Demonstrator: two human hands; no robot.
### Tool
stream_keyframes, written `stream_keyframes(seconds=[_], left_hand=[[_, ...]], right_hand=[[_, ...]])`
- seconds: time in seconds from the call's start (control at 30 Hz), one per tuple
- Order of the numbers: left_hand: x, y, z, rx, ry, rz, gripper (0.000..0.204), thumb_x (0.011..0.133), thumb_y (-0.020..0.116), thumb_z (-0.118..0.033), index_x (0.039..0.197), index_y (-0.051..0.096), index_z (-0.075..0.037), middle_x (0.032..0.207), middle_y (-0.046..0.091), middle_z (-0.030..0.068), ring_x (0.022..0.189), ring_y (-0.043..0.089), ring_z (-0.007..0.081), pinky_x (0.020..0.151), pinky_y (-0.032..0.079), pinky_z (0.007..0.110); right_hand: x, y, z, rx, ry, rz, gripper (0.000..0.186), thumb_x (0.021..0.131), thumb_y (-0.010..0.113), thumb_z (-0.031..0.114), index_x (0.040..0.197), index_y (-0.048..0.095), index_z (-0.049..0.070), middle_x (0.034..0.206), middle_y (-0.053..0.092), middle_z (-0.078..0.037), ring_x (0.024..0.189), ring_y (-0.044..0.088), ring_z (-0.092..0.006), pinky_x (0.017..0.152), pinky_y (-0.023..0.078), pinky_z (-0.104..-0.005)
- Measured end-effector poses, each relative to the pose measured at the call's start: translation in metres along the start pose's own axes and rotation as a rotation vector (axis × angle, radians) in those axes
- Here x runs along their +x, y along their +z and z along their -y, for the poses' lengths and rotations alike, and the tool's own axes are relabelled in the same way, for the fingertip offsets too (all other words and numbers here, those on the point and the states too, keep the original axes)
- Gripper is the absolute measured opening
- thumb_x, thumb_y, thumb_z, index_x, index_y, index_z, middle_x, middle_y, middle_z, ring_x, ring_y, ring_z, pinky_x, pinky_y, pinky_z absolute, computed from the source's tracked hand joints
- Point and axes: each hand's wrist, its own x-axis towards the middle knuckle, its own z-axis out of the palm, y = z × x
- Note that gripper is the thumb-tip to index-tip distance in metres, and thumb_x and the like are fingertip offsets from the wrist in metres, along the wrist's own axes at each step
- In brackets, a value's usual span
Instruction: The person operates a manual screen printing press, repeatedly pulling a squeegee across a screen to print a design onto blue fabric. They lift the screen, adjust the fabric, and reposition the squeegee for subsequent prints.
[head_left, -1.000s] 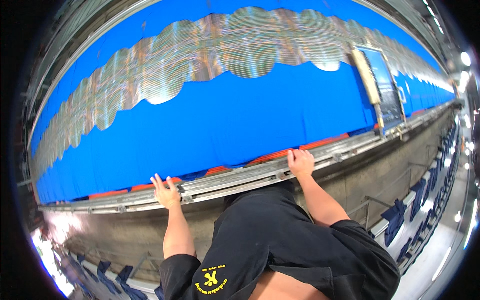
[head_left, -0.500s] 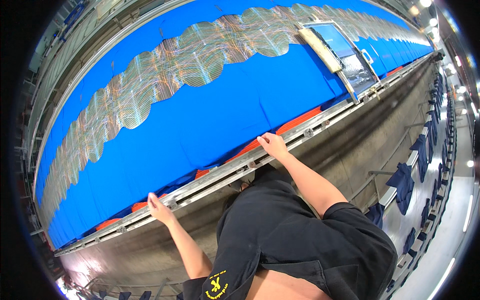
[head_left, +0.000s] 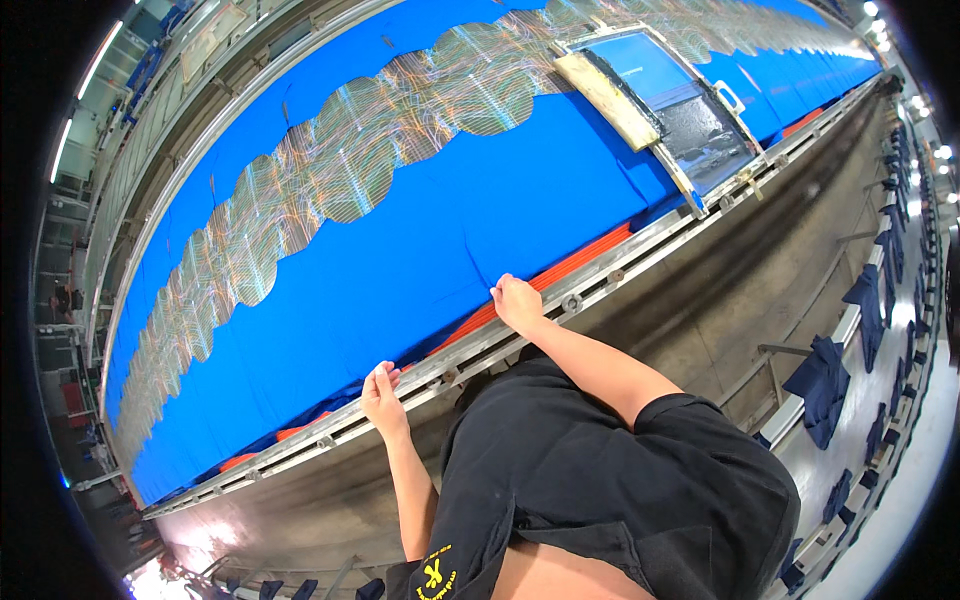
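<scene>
A long sheet of blue fabric [head_left: 340, 290] lies along a printing table, with a band of fine, wavy multicoloured print down its length. My right hand [head_left: 517, 305] is closed in a pinch on the fabric's near edge, where a crease runs away from the fingertips. To its left, my left hand [head_left: 382, 395] is over the metal rail beside the same edge, fingers curled together. What those fingers hold, if anything, is hidden. Between and beside the hands, an orange-red layer [head_left: 480, 318] shows under the lifted edge.
A framed printing screen [head_left: 690, 120] with a pale wooden bar [head_left: 610, 100] and a white handle [head_left: 729, 96] rests across the table to the right. The metal rail [head_left: 570, 302] with knobs borders the near side. Dark blue cloth pieces [head_left: 820, 385] hang along another rail at right.
My left hand has moved right along the edge, closer to the right hand. The right hand has shifted slightly left in view. The camera view has turned a little.
</scene>
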Motion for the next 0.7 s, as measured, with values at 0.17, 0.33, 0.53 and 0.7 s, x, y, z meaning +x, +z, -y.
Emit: stream_keyframes(seconds=[0.17,0.33,0.53,0.7], left_hand=[[-0.009,0.078,-0.011,0.068,-0.040,0.064,0.032,0.113,0.061,-0.024,0.122,0.073,0.004,0.113,0.078,0.0142,0.098,0.076,0.0199,0.085,0.062,0.031],[-0.022,0.121,-0.023,0.114,-0.094,0.103,0.033,0.112,0.062,-0.026,0.122,0.074,0.004,0.114,0.078,0.0140,0.098,0.076,0.0190,0.086,0.061,0.031],[0.005,0.159,-0.017,0.237,-0.131,0.273,0.035,0.110,0.065,-0.028,0.123,0.075,0.003,0.113,0.079,0.0132,0.096,0.075,0.0184,0.084,0.060,0.031],[0.055,0.202,-0.026,0.563,0.052,0.480,0.030,0.107,0.071,-0.028,0.125,0.078,-0.006,0.109,0.080,0.0103,0.093,0.074,0.0174,0.084,0.059,0.032]], right_hand=[[0.030,-0.021,-0.021,0.201,-0.016,0.103,0.024,0.089,0.071,0.027,0.089,0.076,0.004,0.092,0.077,-0.023,0.089,0.075,-0.0438,0.082,0.060,-0.0552],[0.088,-0.108,-0.069,0.318,0.137,0.009,0.031,0.086,0.072,0.033,0.079,0.077,0.003,0.087,0.076,-0.021,0.077,0.075,-0.0390,0.073,0.058,-0.0467],[0.142,-0.151,-0.148,0.148,0.150,-0.092,0.027,0.088,0.074,0.029,0.087,0.075,0.003,0.085,0.077,-0.018,0.084,0.076,-0.0359,0.078,0.058,-0.0455],[0.140,-0.142,-0.149,0.182,0.121,-0.109,0.030,0.091,0.077,0.033,0.097,0.075,0.004,0.091,0.078,-0.019,0.086,0.076,-0.0365,0.081,0.059,-0.0472]])
